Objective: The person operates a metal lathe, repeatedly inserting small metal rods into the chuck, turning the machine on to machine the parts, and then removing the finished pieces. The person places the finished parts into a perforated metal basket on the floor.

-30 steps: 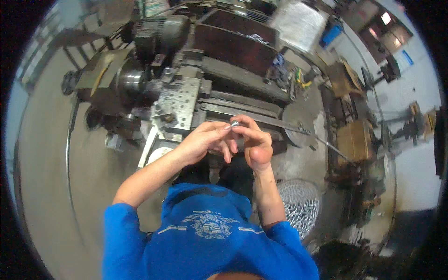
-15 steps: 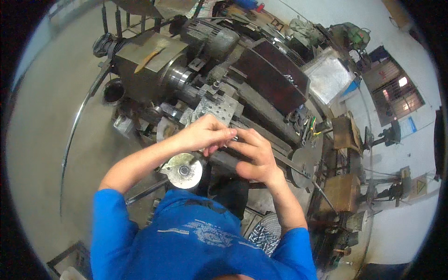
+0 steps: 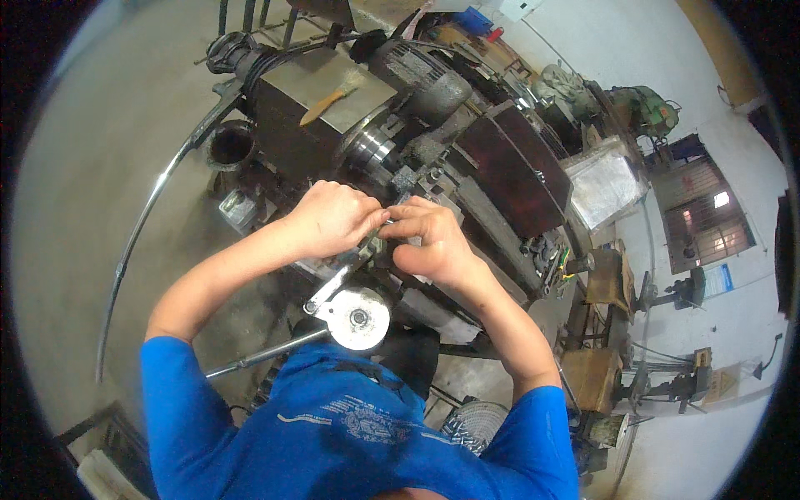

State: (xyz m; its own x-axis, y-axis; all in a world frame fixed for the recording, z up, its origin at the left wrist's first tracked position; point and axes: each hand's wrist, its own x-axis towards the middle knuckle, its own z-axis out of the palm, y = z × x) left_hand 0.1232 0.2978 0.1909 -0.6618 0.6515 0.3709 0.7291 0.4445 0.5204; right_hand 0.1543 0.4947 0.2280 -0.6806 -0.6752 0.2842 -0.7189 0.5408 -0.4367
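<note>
My left hand (image 3: 337, 218) is closed, its thumb and fingers pinched together over the tool carriage of a lathe. Against its fingertips sit those of my right hand (image 3: 427, 240), with the thumb tucked low and the fingers bent inward. A small shiny metal piece (image 3: 387, 222) shows between the two sets of fingertips; most of it is hidden. Just beyond my hands is the lathe's bright spindle (image 3: 371, 152). Below them, close to my body, is a round pale handwheel (image 3: 359, 318).
A wooden-handled brush (image 3: 329, 103) lies on the headstock (image 3: 292, 83). Behind the carriage stands a dark red box-like tray (image 3: 512, 171). A basket of small metal pins (image 3: 468, 433) sits low by my right side. A long bar (image 3: 158, 187) curves along the left.
The view has shifted, and my joined hands have moved left and away from me, closer to the spindle. They stay fingertip to fingertip, and more of the handwheel shows.
</note>
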